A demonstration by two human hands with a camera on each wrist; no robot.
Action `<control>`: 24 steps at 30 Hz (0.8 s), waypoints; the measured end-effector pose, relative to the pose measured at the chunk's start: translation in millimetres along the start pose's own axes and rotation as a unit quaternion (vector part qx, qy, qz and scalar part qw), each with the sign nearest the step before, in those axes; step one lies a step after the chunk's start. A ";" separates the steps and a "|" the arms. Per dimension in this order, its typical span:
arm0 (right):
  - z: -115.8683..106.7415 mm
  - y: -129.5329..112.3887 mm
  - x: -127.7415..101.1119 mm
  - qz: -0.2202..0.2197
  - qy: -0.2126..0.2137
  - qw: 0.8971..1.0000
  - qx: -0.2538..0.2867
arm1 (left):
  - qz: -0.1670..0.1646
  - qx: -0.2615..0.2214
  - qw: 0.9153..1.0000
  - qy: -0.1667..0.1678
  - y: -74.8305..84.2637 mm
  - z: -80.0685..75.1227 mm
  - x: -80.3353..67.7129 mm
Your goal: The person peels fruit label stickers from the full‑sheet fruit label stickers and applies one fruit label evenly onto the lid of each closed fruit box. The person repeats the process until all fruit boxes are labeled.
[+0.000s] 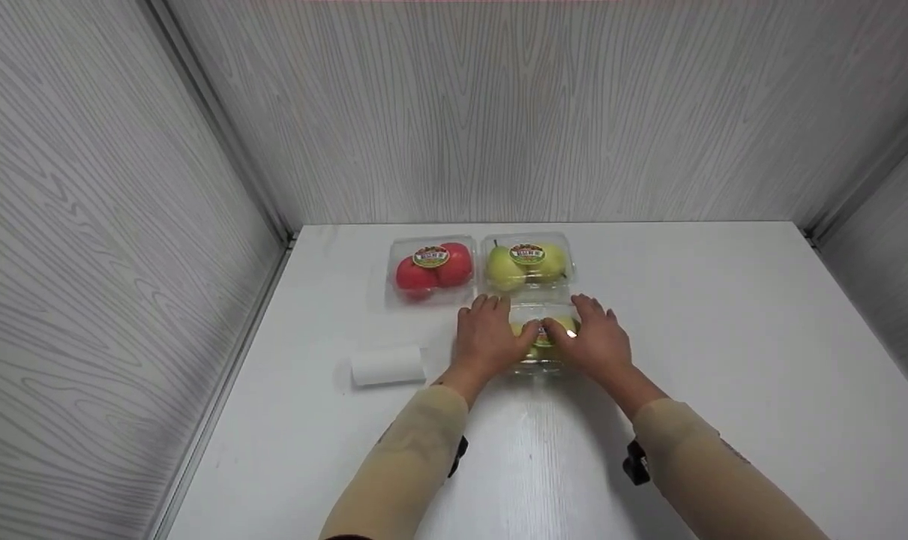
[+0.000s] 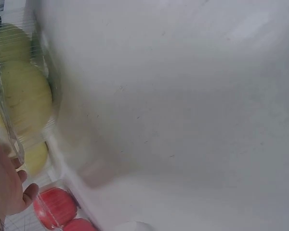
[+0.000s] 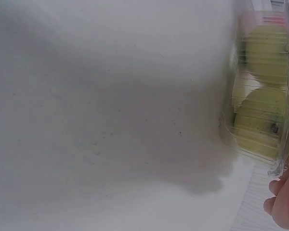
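A clear plastic clamshell box of yellow-green fruit point(image 1: 537, 365), with an oval label on its lid, lies in front of me. My left hand point(image 1: 489, 337) holds its left side, and my right hand point(image 1: 594, 341) holds the right side. Both thumbs meet over the label and partly cover it. In the left wrist view, the left hand point(image 2: 7, 185) is at the rim of the fruit box point(image 2: 24, 96). The right wrist view has the right hand point(image 3: 285, 202) at a corner of the same box point(image 3: 262, 120), which looks closed.
Behind it stand a labelled clear box of red fruit point(image 1: 433, 271) and a labelled box of green pears point(image 1: 527, 264), side by side. A white roll point(image 1: 388, 366) lies left of my left hand on the white table point(image 1: 723, 337). Grey wood-grain panels point(image 1: 498, 112) enclose the table's back and sides.
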State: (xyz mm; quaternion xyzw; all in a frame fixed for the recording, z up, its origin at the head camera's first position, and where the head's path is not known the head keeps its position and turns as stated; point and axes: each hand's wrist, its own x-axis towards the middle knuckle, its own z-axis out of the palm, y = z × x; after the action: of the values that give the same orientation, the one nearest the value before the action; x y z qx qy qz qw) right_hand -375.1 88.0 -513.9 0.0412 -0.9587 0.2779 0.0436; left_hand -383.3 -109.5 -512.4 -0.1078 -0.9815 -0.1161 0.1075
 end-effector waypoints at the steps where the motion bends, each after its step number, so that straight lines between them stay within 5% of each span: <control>1: 0.1 -0.2 0.4 0.000 0.003 1.000 0.000 | -0.001 0.001 1.000 0.003 0.5 -0.3 0.0; 24: 4.5 -0.7 2.0 -0.001 0.022 1.000 -0.008 | -0.015 -0.011 1.000 0.015 -0.5 6.2 0.7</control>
State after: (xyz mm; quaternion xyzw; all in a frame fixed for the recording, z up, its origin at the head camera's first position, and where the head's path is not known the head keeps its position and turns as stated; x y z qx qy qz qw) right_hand -377.4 84.9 -517.1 0.0359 -0.9596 0.2711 0.0654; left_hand -385.2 -108.2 -518.3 -0.0924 -0.9800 -0.1301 0.1190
